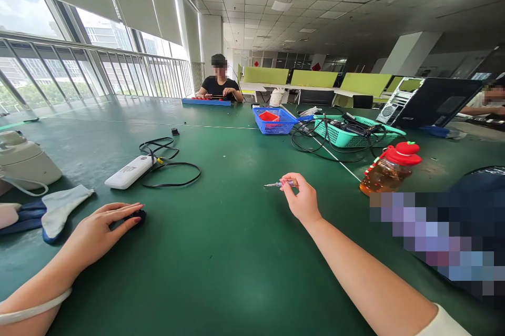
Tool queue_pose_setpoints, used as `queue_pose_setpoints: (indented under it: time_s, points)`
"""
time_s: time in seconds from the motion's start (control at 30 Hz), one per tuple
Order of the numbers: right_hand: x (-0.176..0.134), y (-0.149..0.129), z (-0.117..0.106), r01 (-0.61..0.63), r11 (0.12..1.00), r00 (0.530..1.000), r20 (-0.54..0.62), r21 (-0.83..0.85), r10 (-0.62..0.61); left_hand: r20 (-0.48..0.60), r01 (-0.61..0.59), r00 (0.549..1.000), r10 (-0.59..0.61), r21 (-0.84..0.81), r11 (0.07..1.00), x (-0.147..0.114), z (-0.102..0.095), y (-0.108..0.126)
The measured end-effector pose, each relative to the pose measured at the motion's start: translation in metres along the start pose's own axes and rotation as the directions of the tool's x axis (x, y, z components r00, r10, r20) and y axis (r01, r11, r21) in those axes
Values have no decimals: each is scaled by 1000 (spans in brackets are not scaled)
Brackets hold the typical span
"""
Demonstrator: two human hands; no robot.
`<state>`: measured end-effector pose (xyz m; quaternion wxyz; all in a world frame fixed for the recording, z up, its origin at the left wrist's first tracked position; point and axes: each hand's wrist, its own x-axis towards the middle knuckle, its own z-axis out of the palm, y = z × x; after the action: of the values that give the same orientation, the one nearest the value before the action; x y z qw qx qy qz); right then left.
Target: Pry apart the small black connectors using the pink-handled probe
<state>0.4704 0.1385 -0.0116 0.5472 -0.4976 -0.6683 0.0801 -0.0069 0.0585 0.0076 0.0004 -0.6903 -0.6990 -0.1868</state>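
Observation:
My right hand point(303, 198) is raised a little over the green table point(244, 273), pinching a small screwdriver point(290, 183) by its clear handle. The slim metal shaft points left. On the left, my left hand point(103, 228) lies low over the table, its thumb and fingers closed around a small black object point(139, 215). Most of that object is hidden under the fingers, so its kind does not show. Beyond the left hand lies a white power bank point(131, 172) with a black cable point(173, 163) looped beside it.
A white-and-blue glove point(65, 207) and a beige container point(26, 160) are at left. Further back stand a blue basket point(275, 121) and a teal basket point(347, 139) with tangled cables. A red-lidded bottle point(389, 170) stands at right. A person point(220, 83) sits at the far end.

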Motion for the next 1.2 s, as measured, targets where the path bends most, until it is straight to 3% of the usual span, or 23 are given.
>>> queue_pose_setpoints:
  time_s: [0.3,0.6,0.87,1.0,1.2]
  points:
    - [0,1,0,3,1000,1000,2,5,-3,31,-138,990,138,1,990,1,-1,-26]
    - [0,-1,0,19,1000,1000,2,5,-19,80,-10,997,5,53,999,4,-3,-40]
    - [0,2,0,9,1000,1000,4,4,-9,-71,137,989,-133,48,989,0,-10,-21]
    - [0,2,0,7,1000,1000,6,2,-7,-68,-4,998,-8,-166,986,-4,-9,-4]
    - [0,0,0,13,1000,1000,-2,-9,-13,-16,-155,988,154,-73,985,-6,-8,11]
